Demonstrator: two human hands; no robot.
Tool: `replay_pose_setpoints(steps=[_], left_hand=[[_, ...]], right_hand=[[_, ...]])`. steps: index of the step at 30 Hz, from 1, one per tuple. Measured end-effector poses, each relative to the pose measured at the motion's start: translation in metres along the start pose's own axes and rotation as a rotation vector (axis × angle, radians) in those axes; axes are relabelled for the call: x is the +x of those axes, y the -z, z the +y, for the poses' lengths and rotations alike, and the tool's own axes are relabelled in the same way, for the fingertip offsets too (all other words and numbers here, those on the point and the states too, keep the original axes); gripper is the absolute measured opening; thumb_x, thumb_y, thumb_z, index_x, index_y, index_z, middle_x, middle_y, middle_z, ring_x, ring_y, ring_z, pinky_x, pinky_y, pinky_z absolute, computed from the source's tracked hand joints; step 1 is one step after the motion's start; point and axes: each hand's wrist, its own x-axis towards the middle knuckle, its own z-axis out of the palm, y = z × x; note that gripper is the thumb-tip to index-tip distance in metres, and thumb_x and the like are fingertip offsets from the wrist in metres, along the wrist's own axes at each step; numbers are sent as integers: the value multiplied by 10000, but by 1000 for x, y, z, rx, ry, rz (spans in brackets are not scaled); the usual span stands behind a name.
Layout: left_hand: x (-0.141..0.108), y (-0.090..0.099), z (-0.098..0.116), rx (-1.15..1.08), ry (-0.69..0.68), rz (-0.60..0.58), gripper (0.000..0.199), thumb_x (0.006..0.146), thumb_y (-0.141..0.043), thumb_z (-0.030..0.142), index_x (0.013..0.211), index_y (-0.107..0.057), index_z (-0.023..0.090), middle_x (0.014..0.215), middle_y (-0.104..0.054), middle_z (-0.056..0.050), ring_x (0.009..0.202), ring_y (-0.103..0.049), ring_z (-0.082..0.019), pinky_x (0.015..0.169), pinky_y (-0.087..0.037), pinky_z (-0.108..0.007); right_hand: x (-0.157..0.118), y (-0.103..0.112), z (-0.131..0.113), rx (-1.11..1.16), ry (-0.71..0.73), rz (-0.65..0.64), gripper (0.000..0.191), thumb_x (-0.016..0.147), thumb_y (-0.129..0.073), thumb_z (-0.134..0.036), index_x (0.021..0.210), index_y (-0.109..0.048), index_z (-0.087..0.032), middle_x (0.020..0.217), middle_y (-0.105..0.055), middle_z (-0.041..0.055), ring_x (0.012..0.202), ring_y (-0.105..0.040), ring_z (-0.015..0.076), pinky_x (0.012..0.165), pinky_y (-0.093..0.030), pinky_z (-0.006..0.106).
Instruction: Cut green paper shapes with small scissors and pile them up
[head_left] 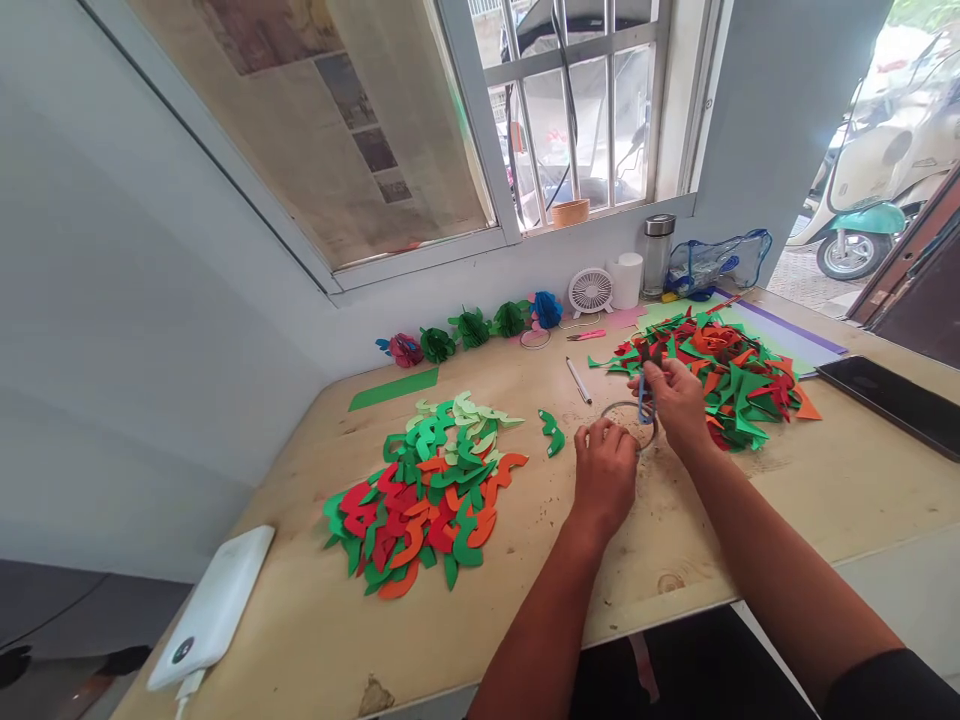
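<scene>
My left hand (606, 468) rests low over the wood with its fingers curled at the near edge of a thin grey ring (622, 404), which looks like a narrow roll of tape. Just beyond, my right hand (679, 400) is closed around a slim light-blue tool (643, 398) that looks like small scissors; its dark upper end blends with the paper behind. Left of my hands lies a curved green paper piece (553, 432) with small white patches on it. A white pen (578, 381) lies farther back. My fingers hide part of the ring and tool.
A pile of curved paper cutouts (420, 500) spreads to the left. Paper scraps (739, 375) heap at the right, near a black phone (892, 405). Paper ornaments (472, 328), a small fan (590, 291) and a bottle (658, 255) line the wall. A power bank (217, 600) sits front left.
</scene>
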Motion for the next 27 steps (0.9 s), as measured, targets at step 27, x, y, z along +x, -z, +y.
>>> replay_pose_setpoints(steps=[27], left_hand=[[1,29,-10,-348,235,424,120,884,-468,197,916,-583,186,853,-638,-36,829,-580,-165,870,-397,-360]], right_hand=[[-25,-10,-22,441,-206,-414,237,702,-748,-314,775,-583,-160,506,-431,-68,436,-350,42,435,-237,215]])
